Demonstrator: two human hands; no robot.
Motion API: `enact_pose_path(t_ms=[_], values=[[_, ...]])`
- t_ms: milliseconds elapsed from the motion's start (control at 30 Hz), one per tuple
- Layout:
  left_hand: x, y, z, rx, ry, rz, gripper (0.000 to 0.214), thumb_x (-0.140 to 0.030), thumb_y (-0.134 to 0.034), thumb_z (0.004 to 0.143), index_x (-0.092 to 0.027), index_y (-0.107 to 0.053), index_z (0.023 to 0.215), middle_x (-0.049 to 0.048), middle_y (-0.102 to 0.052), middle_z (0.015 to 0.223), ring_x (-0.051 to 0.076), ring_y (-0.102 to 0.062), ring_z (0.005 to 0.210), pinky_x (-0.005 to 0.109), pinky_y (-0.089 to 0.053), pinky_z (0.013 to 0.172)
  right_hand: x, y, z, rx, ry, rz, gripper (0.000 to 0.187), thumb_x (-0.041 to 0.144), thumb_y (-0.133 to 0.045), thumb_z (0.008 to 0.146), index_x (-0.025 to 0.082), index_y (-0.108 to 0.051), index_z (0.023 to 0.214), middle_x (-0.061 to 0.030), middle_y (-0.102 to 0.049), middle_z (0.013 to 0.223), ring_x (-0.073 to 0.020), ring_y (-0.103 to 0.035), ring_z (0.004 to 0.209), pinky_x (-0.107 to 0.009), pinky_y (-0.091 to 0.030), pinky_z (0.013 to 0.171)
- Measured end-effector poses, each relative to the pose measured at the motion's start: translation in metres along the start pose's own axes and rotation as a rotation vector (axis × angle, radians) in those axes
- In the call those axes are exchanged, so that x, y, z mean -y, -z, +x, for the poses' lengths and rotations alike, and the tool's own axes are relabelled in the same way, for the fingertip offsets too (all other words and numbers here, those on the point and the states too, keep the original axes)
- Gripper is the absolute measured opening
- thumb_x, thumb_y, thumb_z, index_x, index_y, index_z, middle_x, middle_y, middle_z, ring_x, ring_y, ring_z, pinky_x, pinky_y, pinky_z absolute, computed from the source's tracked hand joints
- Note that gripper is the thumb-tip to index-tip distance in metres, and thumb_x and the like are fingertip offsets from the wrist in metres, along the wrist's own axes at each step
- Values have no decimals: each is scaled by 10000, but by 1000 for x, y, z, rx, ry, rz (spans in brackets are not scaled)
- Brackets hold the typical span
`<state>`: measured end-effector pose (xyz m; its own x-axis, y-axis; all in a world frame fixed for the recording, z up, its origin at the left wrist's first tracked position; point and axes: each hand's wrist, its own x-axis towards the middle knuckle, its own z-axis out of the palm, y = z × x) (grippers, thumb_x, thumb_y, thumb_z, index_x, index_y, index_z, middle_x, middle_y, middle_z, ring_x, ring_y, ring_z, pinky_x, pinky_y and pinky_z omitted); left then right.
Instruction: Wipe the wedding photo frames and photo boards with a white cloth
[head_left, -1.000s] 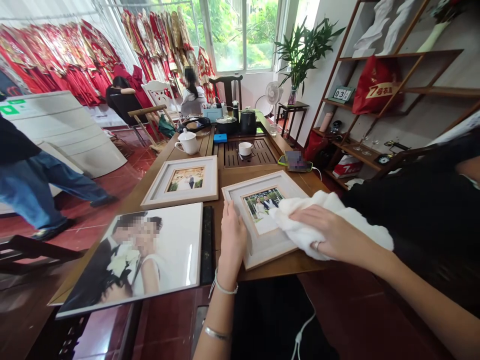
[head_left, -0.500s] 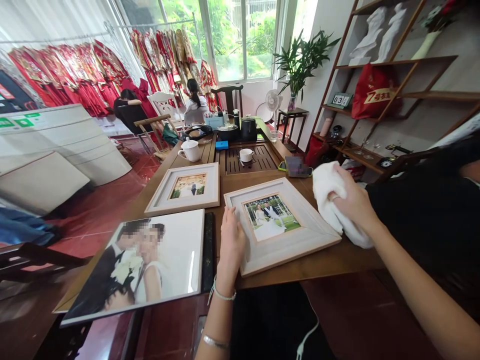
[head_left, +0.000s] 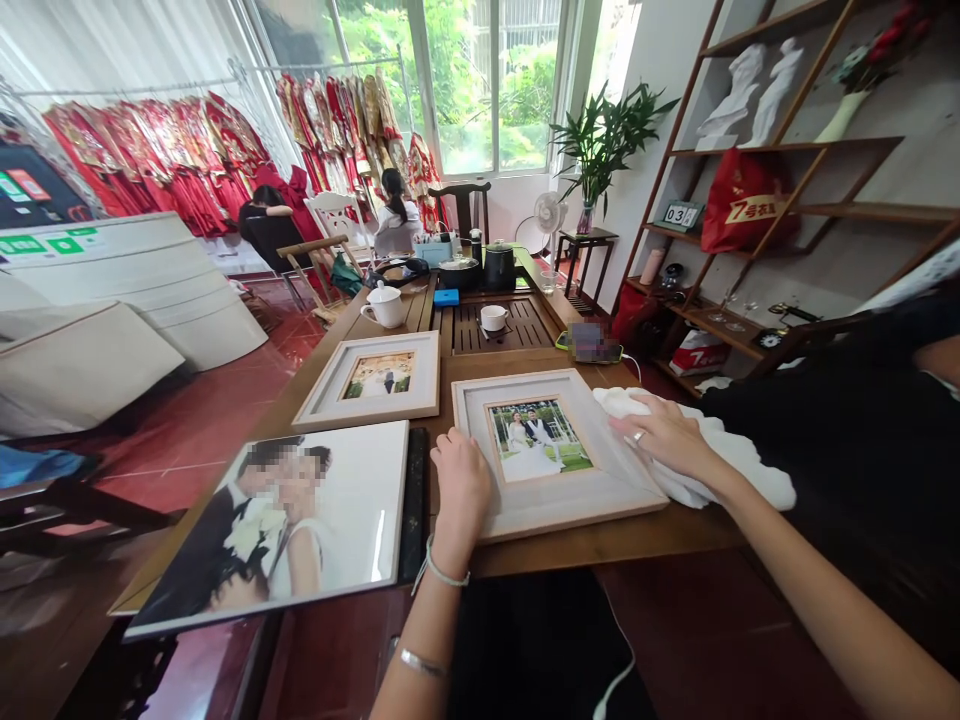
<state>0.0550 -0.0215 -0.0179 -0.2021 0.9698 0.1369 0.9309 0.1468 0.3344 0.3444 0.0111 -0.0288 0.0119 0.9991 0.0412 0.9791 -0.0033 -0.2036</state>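
Fingers on the left hand (head_left: 461,480) are loosely curled in beside the near picture frame (head_left: 529,510); can't tell if they're actually touching it. Right hand (head_left: 667,440) is flattish, fingers a bit apart, pressing on a bunched white cloth (head_left: 727,455) along the frame's right side. That frame lies face up near the table's (head_left: 600,550) front edge, with just a narrow strip of bare wood in front. To the left, a big photo panel (head_left: 360,500) sticks out past the front edge, black strip (head_left: 415,500) alongside. Second frame (head_left: 319,395) is behind the panel, some bare wood between the two frames. Farther back: small white cup (head_left: 493,318) on a slatted tray (head_left: 525,335), contents hard to make out, and a lidded white teacup (head_left: 385,308). Way back, a vase (head_left: 585,216) holds a leafy plant (head_left: 600,150).
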Motion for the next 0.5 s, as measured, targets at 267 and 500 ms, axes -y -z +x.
enact_pose_path(t_ms=[267,500], values=[[13,20,6,-23,-127,205,272,-17,-357,884,-57,-623,927,217,-639,964,321,-627,904,423,-467,788,48,-10,-2,-94,21,-93,285,387,-535,853,221,-736,737,-113,-532,1402,-346,-405,1275,-582,-349,981],[39,47,22,-185,-249,168,209,-87,-369,916,-149,-564,871,150,-615,891,283,-599,839,410,-461,769,67,-20,0,-364,138,63,336,349,-573,770,201,-545,470,-131,-568,1297,-352,-406,1237,-566,-296,1038]])
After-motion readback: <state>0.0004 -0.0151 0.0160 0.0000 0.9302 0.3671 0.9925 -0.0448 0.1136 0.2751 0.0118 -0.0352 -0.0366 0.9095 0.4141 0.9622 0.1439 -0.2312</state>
